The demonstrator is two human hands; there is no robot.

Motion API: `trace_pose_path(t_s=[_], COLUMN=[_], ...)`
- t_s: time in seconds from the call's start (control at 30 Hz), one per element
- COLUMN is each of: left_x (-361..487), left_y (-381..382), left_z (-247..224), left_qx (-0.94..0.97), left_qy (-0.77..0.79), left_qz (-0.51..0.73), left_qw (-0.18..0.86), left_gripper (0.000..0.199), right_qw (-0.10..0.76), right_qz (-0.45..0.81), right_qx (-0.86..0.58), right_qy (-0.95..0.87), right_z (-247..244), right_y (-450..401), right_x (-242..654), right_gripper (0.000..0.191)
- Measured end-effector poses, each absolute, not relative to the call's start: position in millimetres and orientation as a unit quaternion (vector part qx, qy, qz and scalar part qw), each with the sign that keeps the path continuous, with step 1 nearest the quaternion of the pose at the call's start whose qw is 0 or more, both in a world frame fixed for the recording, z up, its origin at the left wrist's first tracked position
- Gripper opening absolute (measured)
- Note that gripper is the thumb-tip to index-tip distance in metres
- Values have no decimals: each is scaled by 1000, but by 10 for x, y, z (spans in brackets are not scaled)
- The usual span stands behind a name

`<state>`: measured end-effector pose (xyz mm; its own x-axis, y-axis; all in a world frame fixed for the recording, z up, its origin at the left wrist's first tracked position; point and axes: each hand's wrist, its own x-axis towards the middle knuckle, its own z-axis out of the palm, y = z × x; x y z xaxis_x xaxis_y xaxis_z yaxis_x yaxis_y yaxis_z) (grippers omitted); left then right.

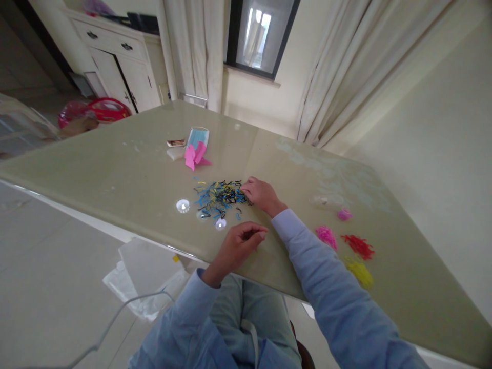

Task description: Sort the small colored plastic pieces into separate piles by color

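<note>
A loose pile of small thin bands [219, 196], which look like rubber bands in blue, black and yellow, lies mid-table. My right hand [263, 195] reaches to the pile's right edge, its fingertips pinched among the bands; what they grip is too small to make out. Nearer the table's front edge, my left hand [238, 245] hovers with fingers curled and thumb against the forefinger. Anything inside that pinch is hidden. To the right of my right forearm lie sorted heaps: a pink heap [326, 237], a red heap [358, 246] and a yellow heap [359, 271].
Beyond the pile are a blue face mask [198, 136], folded pink paper [195, 156] and a small card [176, 143]. A clear plastic container [326, 200] lies at right beside a pink lump [345, 214]. The glossy table [142, 205] has its front edge before my lap.
</note>
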<state>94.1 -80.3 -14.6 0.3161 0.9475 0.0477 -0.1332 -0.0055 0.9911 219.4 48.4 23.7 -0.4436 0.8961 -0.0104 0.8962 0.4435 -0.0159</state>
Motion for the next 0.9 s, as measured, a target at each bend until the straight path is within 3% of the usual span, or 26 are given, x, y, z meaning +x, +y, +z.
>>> trace_pose_path(t_s=[0.4,0.67,0.9], left_x=[944,930,921], left_y=[-794,-807,-819], left_z=[-174,-135,-102], left_qx=[540,549,540], left_qy=[374,381,394], left_qz=[454,455,453], left_qw=[602,589,590], left_gripper=[31,28,27], right_qw=[-59,-249,-272], right_qz=[-4,-80,-129], right_qx=[553,556,571], right_qy=[831,789,764], right_z=[273,202,144], right_y=[292,13,-37], right_x=[2370,2655,2661], right_gripper=[32,18,18])
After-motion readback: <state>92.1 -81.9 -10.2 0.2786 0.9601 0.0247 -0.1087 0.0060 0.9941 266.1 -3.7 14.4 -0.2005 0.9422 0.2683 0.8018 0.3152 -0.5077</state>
